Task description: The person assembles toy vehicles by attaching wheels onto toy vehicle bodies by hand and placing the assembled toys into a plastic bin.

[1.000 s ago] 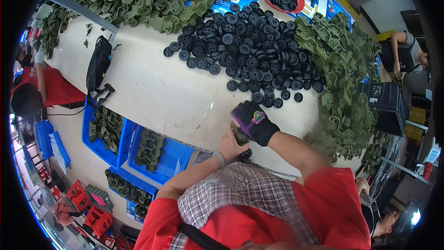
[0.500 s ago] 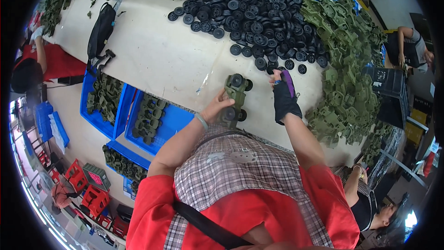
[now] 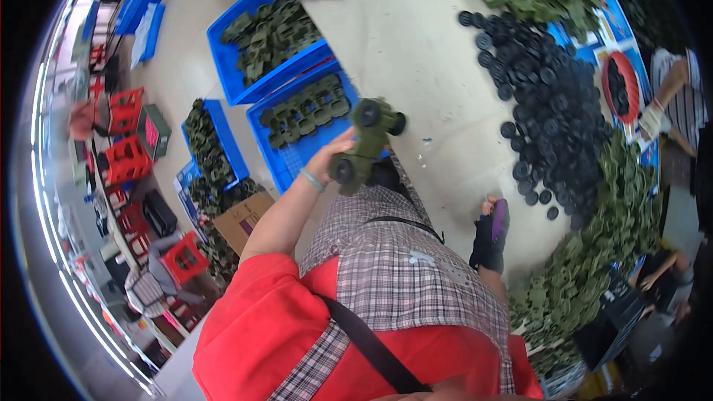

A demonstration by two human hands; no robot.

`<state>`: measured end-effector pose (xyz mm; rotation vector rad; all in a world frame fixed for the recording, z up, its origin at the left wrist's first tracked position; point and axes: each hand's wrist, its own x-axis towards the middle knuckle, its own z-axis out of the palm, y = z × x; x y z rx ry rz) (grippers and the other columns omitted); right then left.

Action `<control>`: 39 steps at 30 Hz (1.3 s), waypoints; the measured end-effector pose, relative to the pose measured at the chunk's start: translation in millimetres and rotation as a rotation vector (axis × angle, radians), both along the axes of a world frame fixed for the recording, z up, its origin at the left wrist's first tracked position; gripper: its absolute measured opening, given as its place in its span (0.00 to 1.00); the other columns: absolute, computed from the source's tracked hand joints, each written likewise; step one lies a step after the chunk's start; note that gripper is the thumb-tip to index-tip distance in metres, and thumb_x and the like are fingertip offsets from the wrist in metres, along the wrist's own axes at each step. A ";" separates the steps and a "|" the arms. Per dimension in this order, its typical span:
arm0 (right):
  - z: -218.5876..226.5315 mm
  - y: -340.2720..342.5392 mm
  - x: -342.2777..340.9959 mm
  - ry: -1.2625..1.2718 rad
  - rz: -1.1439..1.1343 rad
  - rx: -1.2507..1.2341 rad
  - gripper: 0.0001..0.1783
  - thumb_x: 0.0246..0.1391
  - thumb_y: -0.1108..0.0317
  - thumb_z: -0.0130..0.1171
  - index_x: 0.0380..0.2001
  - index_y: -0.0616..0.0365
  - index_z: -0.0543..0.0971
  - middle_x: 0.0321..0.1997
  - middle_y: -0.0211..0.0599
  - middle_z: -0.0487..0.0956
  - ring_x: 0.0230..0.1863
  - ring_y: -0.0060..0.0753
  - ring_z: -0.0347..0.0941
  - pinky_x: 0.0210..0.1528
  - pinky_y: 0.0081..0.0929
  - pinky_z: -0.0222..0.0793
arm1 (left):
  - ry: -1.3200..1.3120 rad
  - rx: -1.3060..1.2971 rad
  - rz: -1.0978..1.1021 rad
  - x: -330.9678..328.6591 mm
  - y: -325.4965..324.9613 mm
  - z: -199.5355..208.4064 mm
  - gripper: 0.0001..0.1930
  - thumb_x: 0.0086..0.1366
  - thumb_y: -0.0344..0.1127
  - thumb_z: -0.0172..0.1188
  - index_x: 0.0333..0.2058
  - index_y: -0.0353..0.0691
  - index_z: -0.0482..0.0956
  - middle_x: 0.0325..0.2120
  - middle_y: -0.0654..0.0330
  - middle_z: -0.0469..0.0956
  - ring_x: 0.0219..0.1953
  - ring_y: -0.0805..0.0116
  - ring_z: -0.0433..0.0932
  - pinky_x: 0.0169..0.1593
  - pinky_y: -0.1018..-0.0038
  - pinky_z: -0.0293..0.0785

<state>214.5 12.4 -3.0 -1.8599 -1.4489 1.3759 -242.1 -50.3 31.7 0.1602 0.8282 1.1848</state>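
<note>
My left hand grips an olive-green toy vehicle with black wheels, lifted and tilted above the table's near edge. Beside it are the blue bins. Over the pale table, well to the right, is my right hand, in a black fingerless glove with a purple panel. Its bare fingertips are drawn together, and whatever they may hold is hidden. The heap of black toy wheels lies beyond and to the right of that hand, apart from it.
Green parts fill a blue bin and sit in rows in another blue bin. Loose green parts are heaped on the right. A red basket stands beyond the wheels. Another person's arm reaches in at far right.
The view has turned toward the left-hand bins. My left hand has raised the toy vehicle from the table toward the bins; my right hand has drawn back from the wheel heap.
</note>
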 end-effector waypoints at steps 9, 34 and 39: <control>3.0 30.8 -36.0 -0.011 0.074 -0.099 0.08 0.74 0.63 0.58 0.47 0.54 0.72 0.34 0.23 0.69 0.34 0.18 0.68 0.36 0.24 0.68 | -0.059 -0.381 0.524 -72.7 -113.9 -172.0 0.27 0.77 0.43 0.56 0.66 0.30 0.72 0.58 0.48 0.82 0.53 0.60 0.86 0.57 0.63 0.86; -87.8 73.4 -18.8 0.007 -0.029 -0.169 0.07 0.73 0.66 0.57 0.45 0.53 0.70 0.33 0.23 0.69 0.33 0.18 0.67 0.35 0.24 0.67 | 1.665 -1.083 0.101 -89.3 128.8 -369.1 0.24 0.68 0.43 0.67 0.58 0.39 0.77 0.62 0.52 0.74 0.63 0.48 0.71 0.59 0.47 0.72; -87.7 67.2 -14.9 0.061 -0.104 -0.161 0.06 0.72 0.66 0.57 0.45 0.52 0.70 0.33 0.22 0.68 0.32 0.18 0.66 0.35 0.24 0.67 | 1.889 -0.178 -0.461 -43.6 94.4 -354.2 0.22 0.67 0.36 0.59 0.60 0.44 0.81 0.67 0.52 0.71 0.68 0.48 0.68 0.64 0.42 0.65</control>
